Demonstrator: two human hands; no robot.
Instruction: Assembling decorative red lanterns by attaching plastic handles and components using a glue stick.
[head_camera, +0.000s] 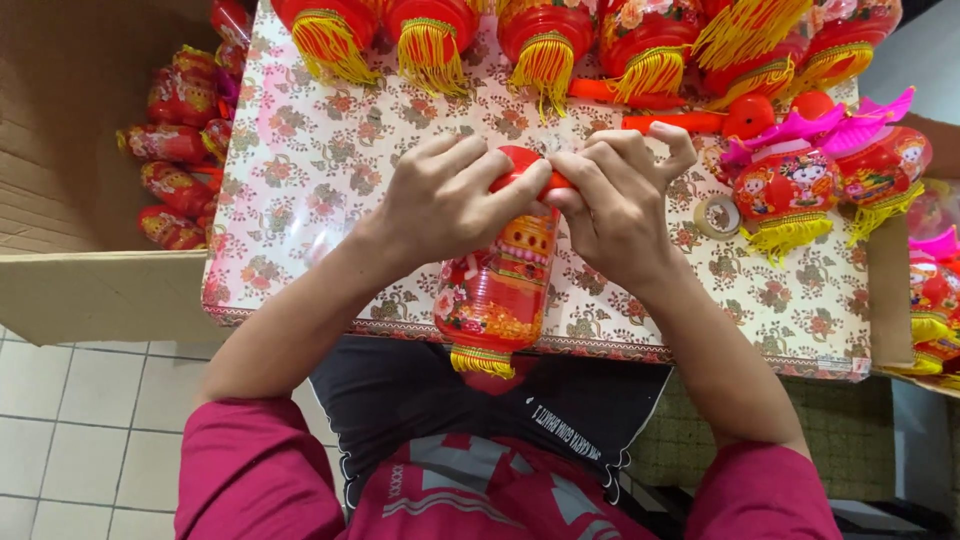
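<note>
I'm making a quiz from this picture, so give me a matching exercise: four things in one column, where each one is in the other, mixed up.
Things:
1. lantern
2. tape roll
3. cardboard box
4. row of lanterns

Places:
a. far edge of the table
b. left of the table
c. held by the left hand and right hand
d. right of the hands, on the table

Pairs: 1-c, 2-d, 3-b, 4-a

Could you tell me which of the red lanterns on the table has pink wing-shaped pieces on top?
The lantern at the right, beside the tape roll; the lanterns along the far edge show only yellow tassels, and the held one has none.
</note>
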